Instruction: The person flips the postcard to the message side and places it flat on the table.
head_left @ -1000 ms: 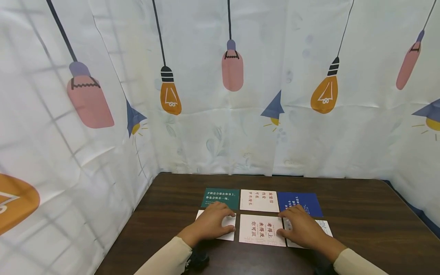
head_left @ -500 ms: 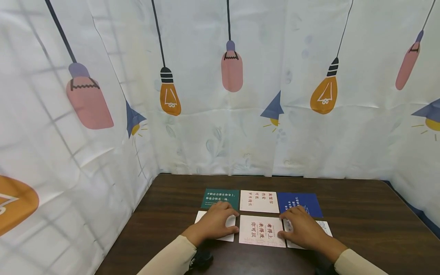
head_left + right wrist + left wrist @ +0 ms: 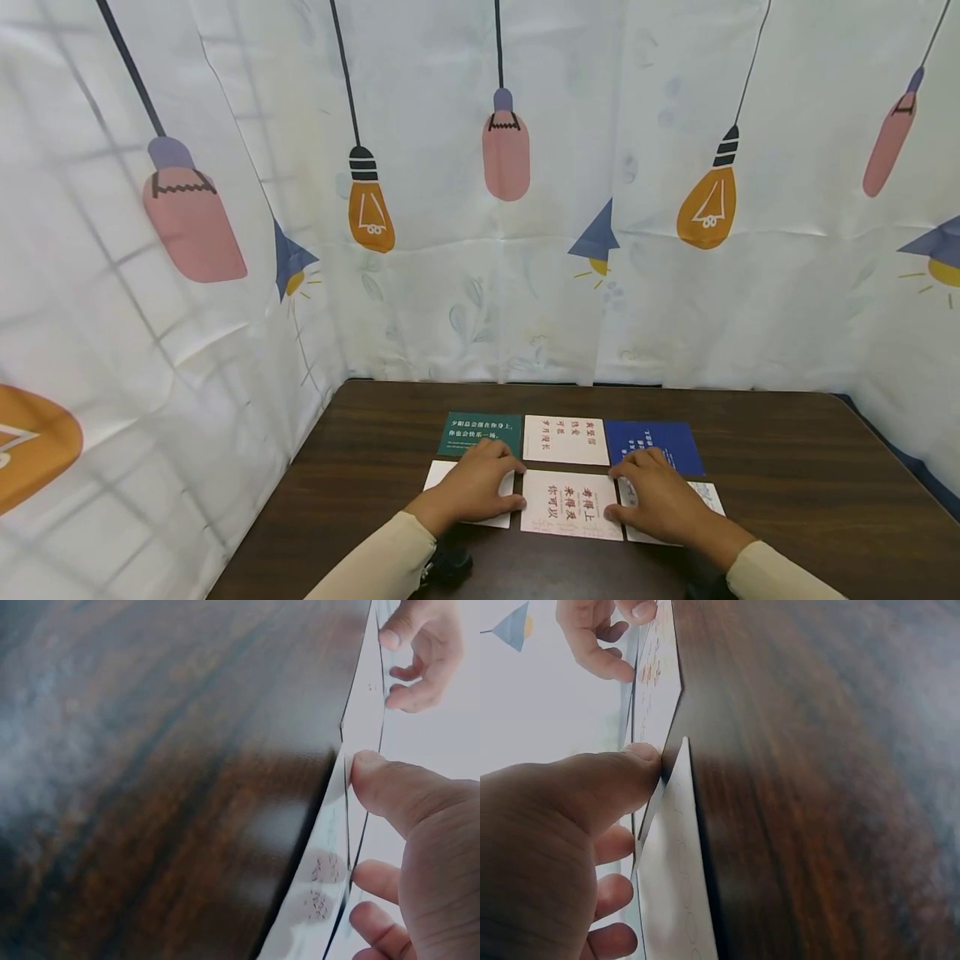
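Note:
Six cards lie flat in two rows. My left hand [image 3: 477, 486] is over the white front-left card [image 3: 495, 520], partly hiding it. Its thumb and forefinger tips are at the left edge of the pale pink front-middle card [image 3: 562, 504], which bears red Chinese characters. From the other side, my right hand [image 3: 660, 500] has its thumb on that card's right edge and its forefinger by the far right corner; the palm covers much of the white front-right card [image 3: 708, 497]. Both wrist views show thumb and fingers spread apart along the card edges, none curled round a card.
Behind are a green card [image 3: 461, 423], a white card with red characters [image 3: 566, 450] and a blue card [image 3: 667, 437]. They lie on a dark brown wooden table [image 3: 787, 475]. A white curtain [image 3: 435, 308] printed with lamps hangs along the back and sides.
My left hand has slid a little to the right, from over the front-left card to the front-middle card's left edge. The right hand and the cards look almost unmoved.

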A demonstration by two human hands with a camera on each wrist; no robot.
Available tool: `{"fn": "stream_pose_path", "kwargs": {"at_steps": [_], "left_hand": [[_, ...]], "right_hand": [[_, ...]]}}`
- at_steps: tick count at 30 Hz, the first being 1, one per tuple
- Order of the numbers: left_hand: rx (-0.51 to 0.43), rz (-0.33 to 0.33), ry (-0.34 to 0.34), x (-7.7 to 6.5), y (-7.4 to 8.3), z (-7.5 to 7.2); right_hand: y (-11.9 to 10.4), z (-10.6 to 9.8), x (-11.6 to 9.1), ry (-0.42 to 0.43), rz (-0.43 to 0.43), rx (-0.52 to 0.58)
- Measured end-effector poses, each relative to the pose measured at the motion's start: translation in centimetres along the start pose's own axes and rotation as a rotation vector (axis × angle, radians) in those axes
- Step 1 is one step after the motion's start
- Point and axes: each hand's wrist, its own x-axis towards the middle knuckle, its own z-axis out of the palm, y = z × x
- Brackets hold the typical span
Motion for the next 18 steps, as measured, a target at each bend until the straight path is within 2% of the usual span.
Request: {"fn": "stream_pose_path", "kwargs": {"at_steps": [10,18], "left_hand": [[0.012,0.007,-0.023,0.26,0.35,-0.25],[0.007,-0.025,-0.072,0.49,0.58,-0.43]], "right_hand": [[-0.06,-0.46,0.47,-0.056,0.004,0.024],[-0.05,-0.6,0.93,-0.082,0.005,0.035]]}}
